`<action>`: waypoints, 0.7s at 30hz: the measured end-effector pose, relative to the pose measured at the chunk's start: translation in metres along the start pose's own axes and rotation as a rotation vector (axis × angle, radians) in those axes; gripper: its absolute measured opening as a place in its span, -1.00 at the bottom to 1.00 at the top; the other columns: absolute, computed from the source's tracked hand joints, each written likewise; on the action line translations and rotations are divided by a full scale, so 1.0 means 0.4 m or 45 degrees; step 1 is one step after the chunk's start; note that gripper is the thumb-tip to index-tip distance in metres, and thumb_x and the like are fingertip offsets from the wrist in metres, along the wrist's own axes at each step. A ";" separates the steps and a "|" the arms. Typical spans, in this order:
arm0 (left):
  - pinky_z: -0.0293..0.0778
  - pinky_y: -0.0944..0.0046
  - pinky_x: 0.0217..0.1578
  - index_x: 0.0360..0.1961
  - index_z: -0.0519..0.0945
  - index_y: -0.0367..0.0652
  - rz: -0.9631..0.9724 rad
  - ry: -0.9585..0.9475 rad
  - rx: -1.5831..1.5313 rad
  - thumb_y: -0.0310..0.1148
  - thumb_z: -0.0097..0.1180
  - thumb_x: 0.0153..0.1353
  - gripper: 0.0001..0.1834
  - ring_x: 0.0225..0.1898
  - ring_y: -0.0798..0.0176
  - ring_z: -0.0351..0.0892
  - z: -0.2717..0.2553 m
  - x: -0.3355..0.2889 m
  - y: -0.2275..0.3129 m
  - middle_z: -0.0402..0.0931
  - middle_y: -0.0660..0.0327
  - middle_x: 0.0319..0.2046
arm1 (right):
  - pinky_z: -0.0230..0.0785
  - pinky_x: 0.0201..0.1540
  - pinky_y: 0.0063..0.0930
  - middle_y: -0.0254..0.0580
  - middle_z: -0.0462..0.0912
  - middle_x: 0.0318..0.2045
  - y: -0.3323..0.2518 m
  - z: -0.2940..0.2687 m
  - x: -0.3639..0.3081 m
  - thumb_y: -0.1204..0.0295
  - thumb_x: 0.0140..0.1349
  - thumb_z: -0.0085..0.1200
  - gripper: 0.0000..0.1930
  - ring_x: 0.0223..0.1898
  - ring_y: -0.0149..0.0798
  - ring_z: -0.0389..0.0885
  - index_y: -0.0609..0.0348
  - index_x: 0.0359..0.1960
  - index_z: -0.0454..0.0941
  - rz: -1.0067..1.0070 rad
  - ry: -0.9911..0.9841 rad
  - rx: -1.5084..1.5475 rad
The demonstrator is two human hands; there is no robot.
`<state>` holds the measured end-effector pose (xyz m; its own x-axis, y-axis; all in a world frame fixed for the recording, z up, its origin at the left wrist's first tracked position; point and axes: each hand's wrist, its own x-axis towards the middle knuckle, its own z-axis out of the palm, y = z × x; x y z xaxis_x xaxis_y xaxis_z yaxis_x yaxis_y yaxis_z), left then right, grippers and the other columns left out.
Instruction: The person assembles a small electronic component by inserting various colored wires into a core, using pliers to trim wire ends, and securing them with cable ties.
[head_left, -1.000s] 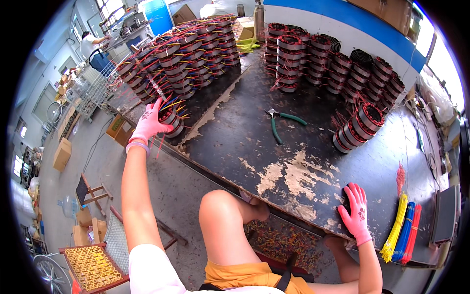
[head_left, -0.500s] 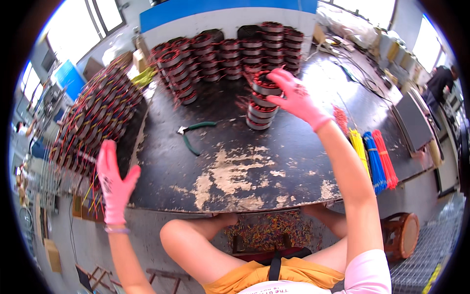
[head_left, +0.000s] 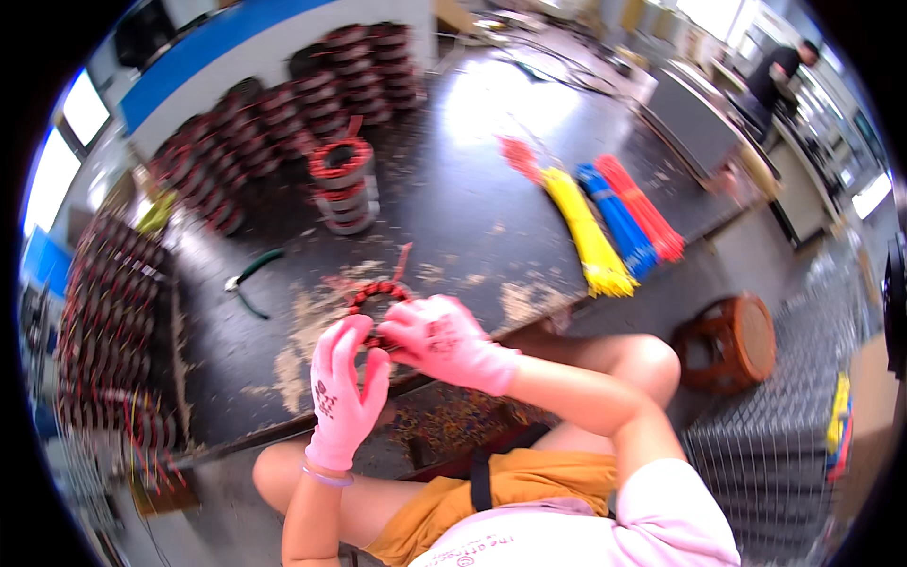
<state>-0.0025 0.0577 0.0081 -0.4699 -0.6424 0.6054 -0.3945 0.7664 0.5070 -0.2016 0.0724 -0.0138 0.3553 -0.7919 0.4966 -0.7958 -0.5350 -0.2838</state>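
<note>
Both my hands wear pink gloves and meet at the table's front edge around one motor stator (head_left: 380, 295), a ring with red lacing and dark windings. My right hand (head_left: 444, 342) has its fingers closed over the ring's near right side, hiding part of it. Beside the near left rim is my left hand (head_left: 345, 383), fingers raised and thumb spread away from them; whether its fingertips touch the ring is unclear. Farther back stands a short stack of stators (head_left: 346, 194), a red-laced one on top.
Rows of stacked stators (head_left: 312, 90) line the back, with more heaped at left (head_left: 113, 312). Green-handled pliers (head_left: 253, 282) lie on the worn black table (head_left: 453, 222). Yellow (head_left: 588, 236), blue (head_left: 619, 217) and red (head_left: 642, 210) bundles lie right. A person (head_left: 777, 80) stands beyond.
My view has turned right. My right hand has left the short stack and come to the front edge with a stator. My left hand has moved in from the left heap to the ring.
</note>
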 end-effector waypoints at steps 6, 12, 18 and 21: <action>0.47 0.04 0.13 0.29 0.42 -0.30 -0.177 -0.168 -0.116 -0.38 0.08 0.42 -0.53 0.06 -0.08 0.55 0.169 0.022 -0.023 0.42 -0.06 0.16 | 0.54 -0.05 -0.10 -0.14 0.60 0.05 0.032 0.039 -0.116 0.35 0.20 0.23 -0.58 -0.06 -0.01 0.66 0.12 0.10 0.53 0.246 0.001 0.410; 0.50 -0.01 -0.01 0.14 0.54 -0.21 -0.051 -0.261 0.222 -0.35 0.27 0.28 -0.58 0.00 -0.15 0.57 0.163 0.029 -0.020 0.52 0.01 0.03 | 0.53 0.01 -0.24 -0.01 0.70 -0.16 0.064 -0.403 -0.199 0.21 0.36 0.18 -0.70 -0.10 -0.01 0.69 0.20 -0.10 0.65 -0.107 -0.580 1.142; 0.52 0.00 -0.04 0.10 0.58 -0.15 -0.021 -0.233 0.209 -0.36 0.25 0.29 -0.64 -0.04 -0.15 0.59 0.186 0.029 -0.030 0.51 0.04 0.06 | 0.53 0.00 -0.28 -0.04 0.71 -0.16 -0.040 -0.717 -0.140 0.24 0.37 0.16 -0.72 -0.11 -0.06 0.69 0.20 -0.08 0.65 -0.763 -0.838 0.958; 0.56 0.02 -0.08 0.09 0.58 -0.15 0.001 -0.219 0.193 -0.34 0.23 0.31 -0.66 -0.09 -0.13 0.62 0.198 0.033 -0.032 0.52 0.04 0.03 | 0.53 -0.01 -0.30 -0.06 0.71 -0.16 -0.134 -0.754 -0.096 0.26 0.38 0.16 -0.73 -0.12 -0.09 0.69 0.20 -0.07 0.65 -0.933 -0.815 0.703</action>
<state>-0.0660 0.0393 -0.0390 -0.5931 -0.6421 0.4857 -0.5018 0.7666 0.4007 -0.3204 0.2203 0.2296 0.9625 -0.1523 0.2246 -0.0203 -0.8658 -0.5000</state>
